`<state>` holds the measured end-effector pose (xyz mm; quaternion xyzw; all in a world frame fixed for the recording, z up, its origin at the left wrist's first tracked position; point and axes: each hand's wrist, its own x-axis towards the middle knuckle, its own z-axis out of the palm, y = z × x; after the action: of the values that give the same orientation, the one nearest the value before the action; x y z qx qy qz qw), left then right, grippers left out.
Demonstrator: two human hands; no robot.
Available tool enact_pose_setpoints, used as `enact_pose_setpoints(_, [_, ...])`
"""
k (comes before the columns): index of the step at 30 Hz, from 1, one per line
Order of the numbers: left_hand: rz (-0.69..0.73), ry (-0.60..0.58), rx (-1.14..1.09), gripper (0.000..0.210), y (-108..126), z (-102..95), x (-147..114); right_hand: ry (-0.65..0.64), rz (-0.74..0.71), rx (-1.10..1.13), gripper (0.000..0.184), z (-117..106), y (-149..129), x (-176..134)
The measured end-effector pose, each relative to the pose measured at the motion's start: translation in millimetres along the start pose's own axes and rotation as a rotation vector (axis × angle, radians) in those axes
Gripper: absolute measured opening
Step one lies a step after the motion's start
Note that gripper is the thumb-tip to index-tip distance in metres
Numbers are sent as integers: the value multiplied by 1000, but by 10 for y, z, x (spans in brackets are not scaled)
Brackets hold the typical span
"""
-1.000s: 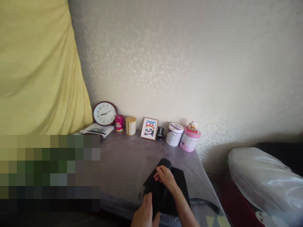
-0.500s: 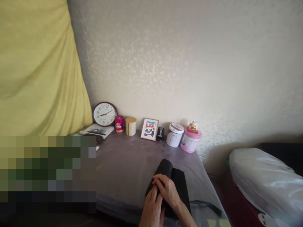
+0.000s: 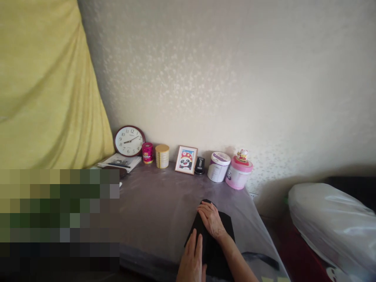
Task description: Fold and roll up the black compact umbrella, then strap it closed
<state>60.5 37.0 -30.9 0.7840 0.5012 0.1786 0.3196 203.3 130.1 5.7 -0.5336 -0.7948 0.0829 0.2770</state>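
A folded black fabric item (image 3: 207, 244) lies on the table near its front right part. My right hand (image 3: 210, 219) rests on its far end, palm down with the fingers laid over the top. Nearer to me, my left hand (image 3: 192, 252) lies along the left side of the item with its fingers stretched out. Both hands press on the fabric and neither is wrapped round it. A black strap (image 3: 261, 258) lies on the table to the right, and my right forearm hides part of the fabric.
A grey cover lies over the table (image 3: 158, 207). Along the wall stand a clock (image 3: 129, 141), a magenta tin (image 3: 147, 153), a yellow-lidded can (image 3: 162, 156), a panda picture frame (image 3: 186, 159), a white tub (image 3: 219, 167) and a pink tub (image 3: 239, 174). A plastic-wrapped bundle (image 3: 331, 215) is at right.
My right hand has moved forward, off my left hand, to the far end of the black fabric. The raised roll there looks flatter. My left hand now lies apart from the right.
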Motion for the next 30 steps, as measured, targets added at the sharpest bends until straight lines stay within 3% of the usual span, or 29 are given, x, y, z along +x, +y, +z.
enact_pose_setpoints(6, [-84,-8,13,79,84,-42,-25,28,112,-32,34,81,207,241])
enact_pose_setpoints(10, [-76,20,-9,77,112,-66,-72,115,259,-129,32,4,266,261])
enact_pose_setpoints(15, [26,46,-31,73,113,-113,-140,334,461,-200,33,-310,383,-168])
enact_pose_setpoints(17, [24,53,-28,71,132,-138,-161,358,533,-199,32,-402,410,-427])
enact_pose_setpoints(22, [-2,26,-34,76,193,-208,-192,264,644,-90,34,-401,308,-873])
enact_pose_setpoints(30, [-49,-46,35,94,228,-302,-211,194,660,-184,31,-469,-47,-851])
